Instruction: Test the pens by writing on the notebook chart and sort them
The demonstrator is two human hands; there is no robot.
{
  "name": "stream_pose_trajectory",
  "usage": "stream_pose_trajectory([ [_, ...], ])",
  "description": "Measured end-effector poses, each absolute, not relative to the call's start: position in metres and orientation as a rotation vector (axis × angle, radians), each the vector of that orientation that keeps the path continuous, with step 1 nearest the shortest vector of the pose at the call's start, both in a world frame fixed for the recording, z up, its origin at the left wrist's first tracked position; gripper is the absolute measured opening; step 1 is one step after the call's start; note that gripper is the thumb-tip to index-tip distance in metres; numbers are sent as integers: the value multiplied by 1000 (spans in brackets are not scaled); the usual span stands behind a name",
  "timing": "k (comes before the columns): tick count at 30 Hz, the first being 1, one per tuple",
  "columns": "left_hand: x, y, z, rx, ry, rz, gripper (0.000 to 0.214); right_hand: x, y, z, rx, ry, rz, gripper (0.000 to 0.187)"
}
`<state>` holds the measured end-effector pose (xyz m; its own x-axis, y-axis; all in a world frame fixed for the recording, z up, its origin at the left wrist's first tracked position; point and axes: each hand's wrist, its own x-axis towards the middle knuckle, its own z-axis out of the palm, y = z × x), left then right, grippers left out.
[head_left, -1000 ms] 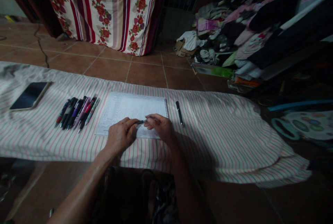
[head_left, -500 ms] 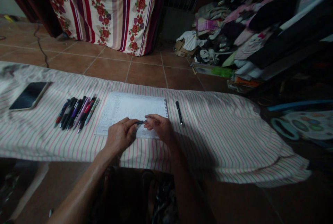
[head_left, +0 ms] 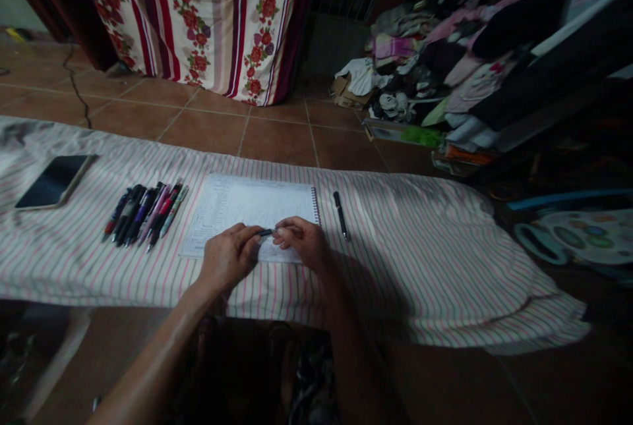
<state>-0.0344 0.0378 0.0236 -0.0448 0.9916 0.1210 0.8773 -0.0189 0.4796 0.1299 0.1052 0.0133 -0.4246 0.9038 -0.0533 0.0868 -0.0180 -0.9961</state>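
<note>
**Now: both hands on one small dark pen, over the notebook**

Right now you hold a short dark pen (head_left: 266,232) crosswise between your two hands, just above the near edge of the white spiral-bound notebook (head_left: 247,204). Your left hand (head_left: 228,260) pinches one end and your right hand (head_left: 302,244) the other. The fingers (head_left: 284,230) of both are closed on the barrel, so only a short middle stretch shows between them. It looks like you are working the pen itself, at its cap or barrel, rather than writing. I cannot tell which part is being turned or pulled.

Any next move on it calls for a firm pinch at both ends and a straight pull or twist, kept low over the page so a loose part lands on paper.

A row of coloured pens (head_left: 146,213) lies left of the notebook and a single black pen (head_left: 340,213) lies just right of its spiral. All of these rest on the pink-and-green striped white cloth (head_left: 420,247). A dark flat phone (head_left: 52,181) sits further left.

The page carries faint rows of marks, too dim and small to read. No brand or label is legible on the pens or the phone.
</note>
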Motion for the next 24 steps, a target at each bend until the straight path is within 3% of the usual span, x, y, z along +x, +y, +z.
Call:
stream_pose_trajectory([
  [8, -34, 37, 23, 1965, 2005, 648, 34, 132, 105, 14, -1029, -1553, 1537, 28],
  [24, -34, 38, 22, 1983, 2001, 630, 33, 132, 105, 13, -1074, -1599, 1493, 16],
])
